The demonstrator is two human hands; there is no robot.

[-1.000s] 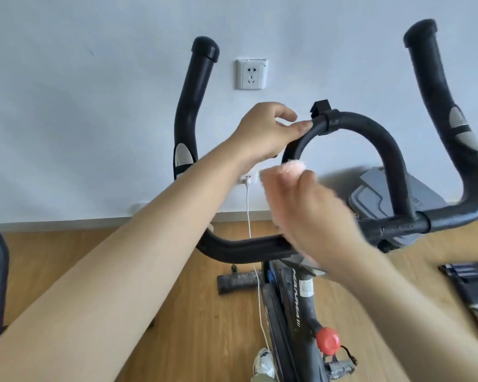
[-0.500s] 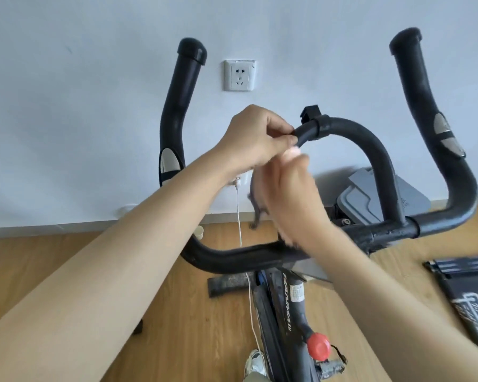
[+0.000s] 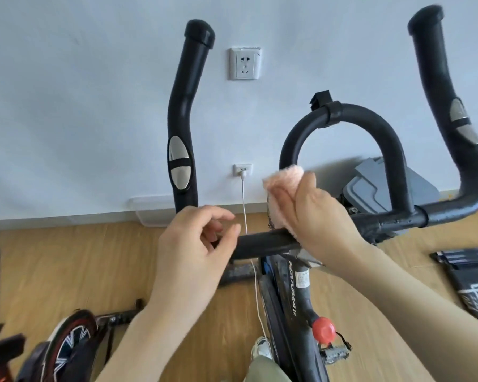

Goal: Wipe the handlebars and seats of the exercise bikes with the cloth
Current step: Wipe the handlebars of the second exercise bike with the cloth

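The pink cloth is bunched in my right hand, fingers closed around it, and I have it pressed against the lower left leg of the handlebar's middle loop, where that loop meets the crossbar. A fluffy edge of the cloth pokes out above my fingers and more of it hangs down to the bar under my palm.

My left hand sits just to the left on the same crossbar, fingers curled loosely with the thumb near the fingertips, holding nothing that I can see; whether it actually touches the bar I cannot tell.

The handlebars are black and padded. The left horn rises upright with a silver sensor plate on it, and the right horn sweeps up at the far side with its own silver plates.

Below the crossbar the bike's black frame runs down toward me, with a red knob on it and a pedal just beside that. A white cable hangs from a low wall plug; a second socket sits higher on the pale wall. The floor is wood. Part of another bike's wheel shows at lower left, and a dark mat lies at right.
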